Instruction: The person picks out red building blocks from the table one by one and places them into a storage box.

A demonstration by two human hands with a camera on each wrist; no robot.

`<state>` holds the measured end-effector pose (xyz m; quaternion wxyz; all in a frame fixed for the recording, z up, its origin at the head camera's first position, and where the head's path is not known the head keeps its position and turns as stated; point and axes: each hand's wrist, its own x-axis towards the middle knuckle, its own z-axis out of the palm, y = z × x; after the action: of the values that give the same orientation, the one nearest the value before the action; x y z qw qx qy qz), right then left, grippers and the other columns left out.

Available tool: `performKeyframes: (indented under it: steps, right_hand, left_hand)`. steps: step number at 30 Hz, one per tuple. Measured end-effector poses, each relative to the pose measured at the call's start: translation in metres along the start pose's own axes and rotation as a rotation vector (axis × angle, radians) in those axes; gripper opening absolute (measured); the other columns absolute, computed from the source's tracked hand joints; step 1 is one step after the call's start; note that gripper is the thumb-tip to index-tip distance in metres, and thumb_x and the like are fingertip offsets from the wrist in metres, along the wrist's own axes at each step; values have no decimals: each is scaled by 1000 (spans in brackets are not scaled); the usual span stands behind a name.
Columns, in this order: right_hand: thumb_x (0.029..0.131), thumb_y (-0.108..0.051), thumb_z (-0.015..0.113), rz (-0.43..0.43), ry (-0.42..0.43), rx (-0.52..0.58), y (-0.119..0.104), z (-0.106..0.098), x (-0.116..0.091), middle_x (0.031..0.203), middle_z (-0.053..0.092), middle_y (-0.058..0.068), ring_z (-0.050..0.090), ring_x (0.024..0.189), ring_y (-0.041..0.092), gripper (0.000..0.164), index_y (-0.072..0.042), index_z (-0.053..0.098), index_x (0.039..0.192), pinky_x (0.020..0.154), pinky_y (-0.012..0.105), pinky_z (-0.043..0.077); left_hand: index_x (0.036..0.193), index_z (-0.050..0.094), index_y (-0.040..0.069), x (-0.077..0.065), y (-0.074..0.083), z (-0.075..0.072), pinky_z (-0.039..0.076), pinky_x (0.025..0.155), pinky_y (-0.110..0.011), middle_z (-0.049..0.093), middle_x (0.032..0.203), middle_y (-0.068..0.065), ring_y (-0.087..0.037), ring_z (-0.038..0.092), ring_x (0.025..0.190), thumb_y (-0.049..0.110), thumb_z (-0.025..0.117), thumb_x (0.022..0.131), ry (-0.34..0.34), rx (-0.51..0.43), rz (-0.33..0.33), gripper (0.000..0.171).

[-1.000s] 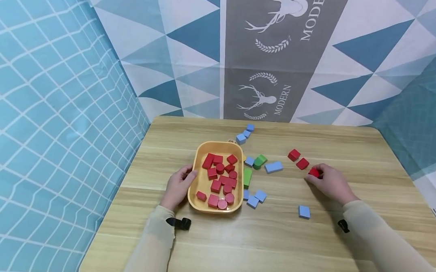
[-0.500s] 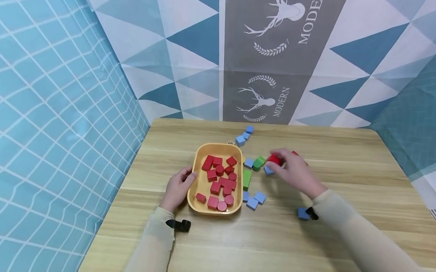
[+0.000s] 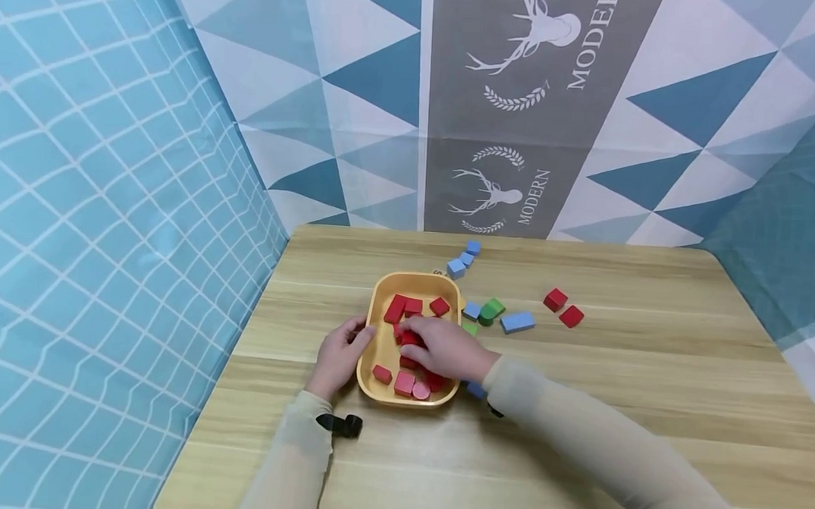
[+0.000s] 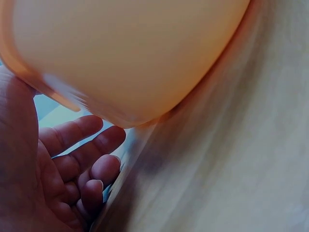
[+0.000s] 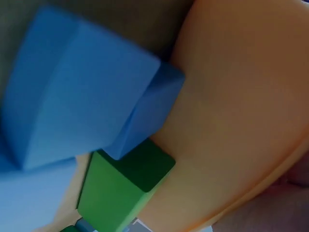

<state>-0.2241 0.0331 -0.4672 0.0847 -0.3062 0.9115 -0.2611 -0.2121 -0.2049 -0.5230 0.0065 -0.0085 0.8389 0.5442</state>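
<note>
In the head view, an orange plastic tray (image 3: 364, 359) with several red toy blocks (image 3: 405, 383) inside stands left of the table's middle. My left hand (image 3: 338, 354) grips its left rim, thumb over the edge and fingers outside. The left wrist view shows those fingers (image 4: 79, 159) bent below the tray wall (image 4: 120, 58). My right hand (image 3: 447, 347) reaches over the right rim into the tray, a red block (image 3: 411, 337) between thumb and fingers. Other red blocks are hidden beneath this hand. Only a sliver of it appears in the right wrist view.
Blue blocks (image 5: 82, 92) and a green block (image 5: 125, 183) lie close against the tray's right side. A blue bar (image 3: 517, 322) lies farther right, then two red blocks (image 3: 555, 299). More blue blocks (image 3: 456, 268) lie behind the tray. Patterned cloth hangs beyond the wooden table (image 3: 620, 385).
My right hand has carried a red block from the table's right side leftward into the tray. Two red blocks stay behind on the right. My left hand keeps its place on the rim.
</note>
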Motion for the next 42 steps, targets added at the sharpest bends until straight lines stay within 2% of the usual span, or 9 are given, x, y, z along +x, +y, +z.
performKeyframes:
  steps: [6, 13, 19, 22, 36, 42]
  right_hand:
    - [104, -31, 71, 35, -27, -164, 4, 5, 19, 137, 73, 7, 70, 125, 25, 41, -14, 66, 141, 110, 46, 56]
    - [104, -33, 71, 166, -27, -292, 4, 7, 31, 132, 76, 6, 71, 117, 27, 47, -19, 62, 147, 108, 48, 56]
    - [107, -37, 64, 154, -44, -426, 1, 10, 28, 145, 70, 3, 64, 132, 27, 40, -22, 67, 144, 114, 48, 52]
    - [108, -37, 63, 145, -36, -443, 1, 11, 27, 146, 69, 3, 63, 133, 27, 39, -23, 68, 144, 117, 47, 50]
    - [108, -39, 62, 155, -35, -452, 5, 16, 27, 147, 67, 4, 62, 135, 27, 40, -23, 66, 145, 118, 48, 49]
    - [106, -36, 67, 158, -18, -390, 2, 13, 24, 145, 69, 5, 63, 134, 28, 45, -21, 64, 147, 114, 49, 52]
  left_hand:
    - [138, 71, 11, 1, 1, -1, 58, 97, -38, 76, 123, -14, -26, 70, 112, 35, 65, 106, 24, 8, 4, 40]
    - [139, 70, 11, -2, 0, 0, 59, 98, -40, 76, 124, -15, -27, 70, 112, 34, 64, 107, 7, 13, -4, 39]
    - [137, 71, 12, -1, 1, 1, 58, 99, -41, 76, 122, -13, -26, 70, 111, 35, 64, 106, 16, 24, 8, 39]
    - [136, 72, 13, 0, 1, 0, 57, 98, -40, 77, 121, -13, -25, 70, 109, 35, 64, 106, 19, 29, 20, 38]
    - [139, 70, 11, -1, 2, 0, 57, 100, -41, 76, 124, -14, -27, 70, 113, 36, 64, 107, 6, 28, 0, 41]
    - [140, 69, 12, -1, 1, 1, 57, 103, -44, 76, 126, -14, -26, 69, 115, 35, 65, 107, 5, 42, 1, 41]
